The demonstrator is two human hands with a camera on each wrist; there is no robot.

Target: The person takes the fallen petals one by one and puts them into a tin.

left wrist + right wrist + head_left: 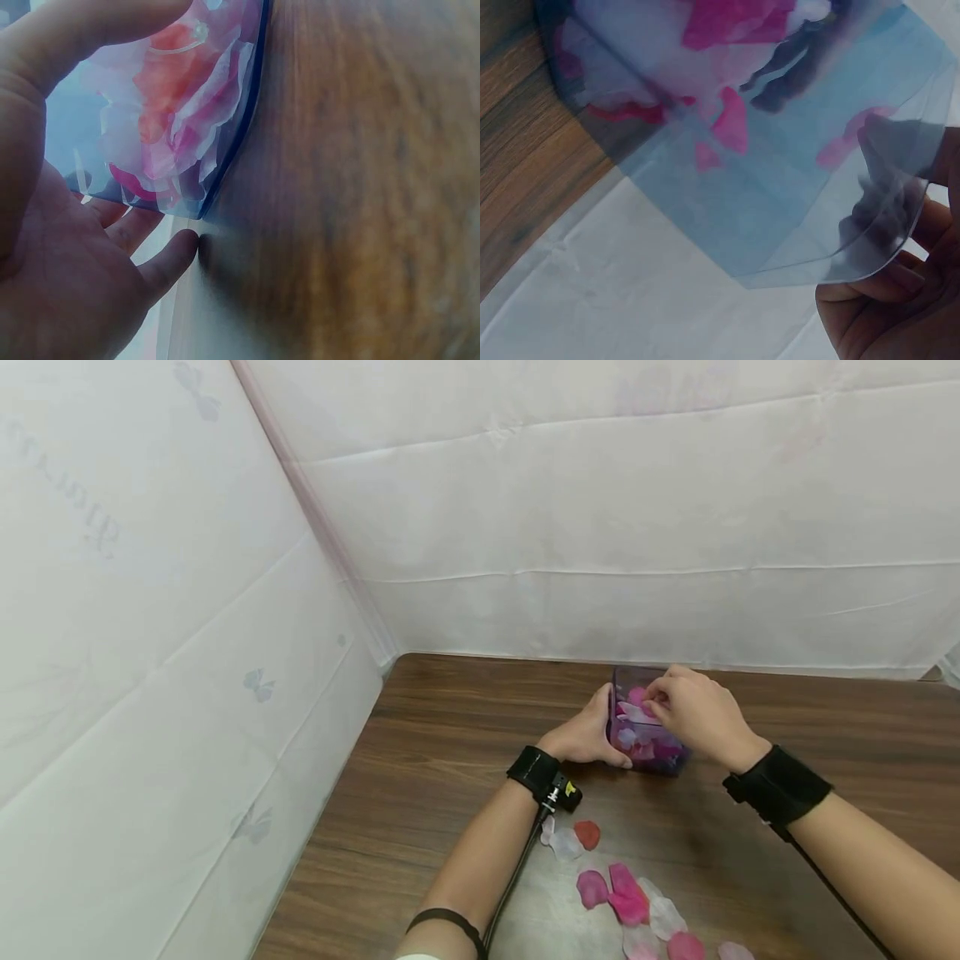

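Both hands (645, 727) around box (648, 760) edges

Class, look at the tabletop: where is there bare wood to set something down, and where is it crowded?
Bare wood runs along the table between the left curtain wall and the left hand, and again right of the right hand toward the far edge. It is crowded at the clear box both hands hold, and near the front where loose petals lie scattered.

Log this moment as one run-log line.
left hand: holds clear box | right hand: grip on box top | loose petals: on table
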